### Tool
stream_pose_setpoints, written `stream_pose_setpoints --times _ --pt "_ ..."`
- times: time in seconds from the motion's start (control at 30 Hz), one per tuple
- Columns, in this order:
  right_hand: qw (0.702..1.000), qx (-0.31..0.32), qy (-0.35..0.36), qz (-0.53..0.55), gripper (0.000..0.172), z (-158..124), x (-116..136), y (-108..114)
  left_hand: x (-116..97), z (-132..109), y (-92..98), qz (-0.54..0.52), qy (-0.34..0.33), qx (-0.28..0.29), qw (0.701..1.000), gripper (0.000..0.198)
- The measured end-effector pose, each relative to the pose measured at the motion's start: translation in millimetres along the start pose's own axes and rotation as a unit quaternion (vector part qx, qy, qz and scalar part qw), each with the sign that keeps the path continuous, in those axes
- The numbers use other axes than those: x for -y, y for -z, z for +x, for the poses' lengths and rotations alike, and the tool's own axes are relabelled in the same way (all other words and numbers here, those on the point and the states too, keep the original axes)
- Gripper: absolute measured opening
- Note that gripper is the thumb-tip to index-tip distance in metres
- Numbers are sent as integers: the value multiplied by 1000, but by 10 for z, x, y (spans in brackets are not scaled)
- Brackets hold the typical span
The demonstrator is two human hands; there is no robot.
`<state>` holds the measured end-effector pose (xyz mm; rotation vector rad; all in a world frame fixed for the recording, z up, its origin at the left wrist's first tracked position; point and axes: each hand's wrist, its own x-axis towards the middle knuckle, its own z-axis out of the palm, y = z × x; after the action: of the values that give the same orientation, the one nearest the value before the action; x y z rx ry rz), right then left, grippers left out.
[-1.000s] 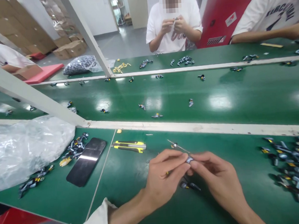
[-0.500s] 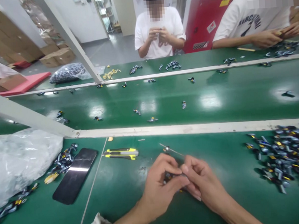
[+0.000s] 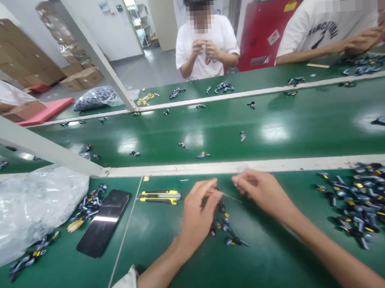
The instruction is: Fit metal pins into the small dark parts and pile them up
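My left hand (image 3: 196, 213) rests on the green bench (image 3: 284, 251), fingers drawn together at the near end of a thin metal pin (image 3: 231, 197) lying between my hands. It appears to pinch that end. My right hand (image 3: 263, 191) is lifted toward the white rail (image 3: 278, 165), its fingertips pinched on a small grey part (image 3: 236, 185). A few small black, grey and yellow parts (image 3: 227, 229) lie on the bench just below my left hand.
A yellow utility knife (image 3: 159, 197), a dark phone (image 3: 104, 222) and a crumpled plastic bag (image 3: 30, 210) lie to the left. A big heap of parts (image 3: 368, 202) sits right. Loose parts dot the conveyor belt (image 3: 308, 115). Two people in white shirts (image 3: 205, 39) work opposite.
My hands were joined over one small part low on the bench. They have separated: the right has moved up toward the rail with a part, the left to the pin.
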<state>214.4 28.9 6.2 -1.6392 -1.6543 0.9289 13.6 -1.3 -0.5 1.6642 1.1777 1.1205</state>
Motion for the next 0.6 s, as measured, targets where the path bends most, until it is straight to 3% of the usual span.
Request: stream_pose_setpoints --times 0.07,0.17,0.33,0.47,0.53,0.6 --pt "997 -50 -2 -58 28 409 -97 117 -3 -3 -30 11 6 -13 1000 21" --pt "990 -61 -4 -130 20 937 -156 151 -17 -48 -52 10 -5 34 999 19" --pt "974 -118 -41 -188 30 1389 -145 191 -30 -105 0 9 12 36 999 20" --pt "972 -144 -68 -175 26 1430 -152 468 -43 -103 48 -1 6 33 999 19" --pt "979 -127 -50 -149 17 1257 -95 525 -31 -95 61 -7 14 26 1000 20" --pt "989 -96 -23 -111 15 910 16 443 -8 -84 69 -27 37 5 999 20"
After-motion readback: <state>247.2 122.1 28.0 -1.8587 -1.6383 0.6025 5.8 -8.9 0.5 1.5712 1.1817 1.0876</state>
